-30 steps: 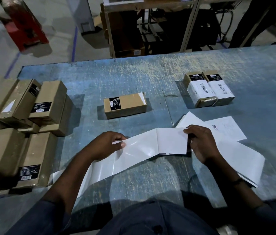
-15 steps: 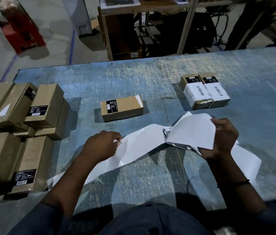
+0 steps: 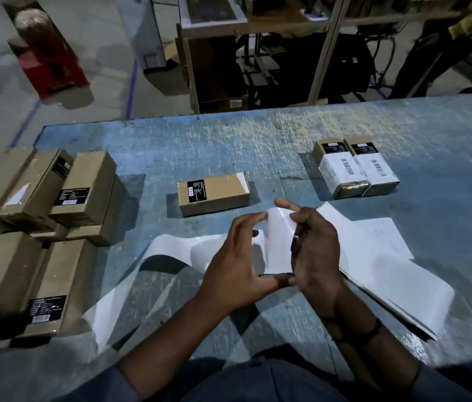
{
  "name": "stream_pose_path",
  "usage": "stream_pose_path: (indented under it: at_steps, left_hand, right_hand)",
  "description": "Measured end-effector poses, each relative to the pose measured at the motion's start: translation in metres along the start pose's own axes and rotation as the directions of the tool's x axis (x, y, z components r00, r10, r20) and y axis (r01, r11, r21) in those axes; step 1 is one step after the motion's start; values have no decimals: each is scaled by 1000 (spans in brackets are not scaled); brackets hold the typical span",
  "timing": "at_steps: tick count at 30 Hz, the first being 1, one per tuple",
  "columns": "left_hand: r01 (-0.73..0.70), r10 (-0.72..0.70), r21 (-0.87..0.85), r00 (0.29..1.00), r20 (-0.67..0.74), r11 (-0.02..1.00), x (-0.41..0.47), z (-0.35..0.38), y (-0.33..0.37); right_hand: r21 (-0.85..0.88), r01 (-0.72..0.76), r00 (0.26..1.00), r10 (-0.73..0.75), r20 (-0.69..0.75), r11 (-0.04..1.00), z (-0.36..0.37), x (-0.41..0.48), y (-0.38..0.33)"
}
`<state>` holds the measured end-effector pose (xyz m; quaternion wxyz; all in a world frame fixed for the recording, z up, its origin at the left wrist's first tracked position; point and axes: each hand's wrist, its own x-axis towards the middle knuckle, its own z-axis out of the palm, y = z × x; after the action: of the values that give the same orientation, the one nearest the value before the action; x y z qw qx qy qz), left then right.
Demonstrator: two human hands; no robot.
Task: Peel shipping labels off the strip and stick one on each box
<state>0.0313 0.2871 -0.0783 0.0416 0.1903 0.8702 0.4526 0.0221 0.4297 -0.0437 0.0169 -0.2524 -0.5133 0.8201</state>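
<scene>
A white label (image 3: 277, 242) stands upright between my hands above the blue table (image 3: 229, 146). My left hand (image 3: 236, 265) pinches its left edge and my right hand (image 3: 316, 248) grips its right edge, index finger stretched out. The shiny backing strip (image 3: 130, 288) trails down to the left. A stack of white label sheets (image 3: 388, 274) lies at the right. One brown box (image 3: 214, 193) without a white label lies just beyond my hands. Two boxes with white barcode labels (image 3: 355, 172) stand at the far right.
Several brown boxes (image 3: 37, 227) with black stickers are piled at the table's left edge. Beyond the far edge are a red object (image 3: 49, 56) on the floor and wooden shelving (image 3: 217, 68). A person's legs (image 3: 437, 47) stand at the top right.
My right hand has come left and my left hand has risen, so both now meet at one label held upright. The backing strip hangs loose to the left.
</scene>
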Motion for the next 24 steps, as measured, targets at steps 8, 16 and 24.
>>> stream_pose_path:
  at_steps: [8, 16, 24]
  left_hand:
    - [281, -340, -334, 931, -134, 900, -1, -10, -10]
    - [470, -520, -658, 843, 138, 588, -1, -31, -20]
    - [537, -575, -666, 795, 194, 517, -6, -39, -27]
  right_hand:
    - [-174, 16, 999, -10, 36, 985, -1, 2, -3]
    - [-226, 63, 985, -25, 169, 972, -12, 1, 12]
    - [-357, 263, 957, -196, 213, 896, -18, 6, 20]
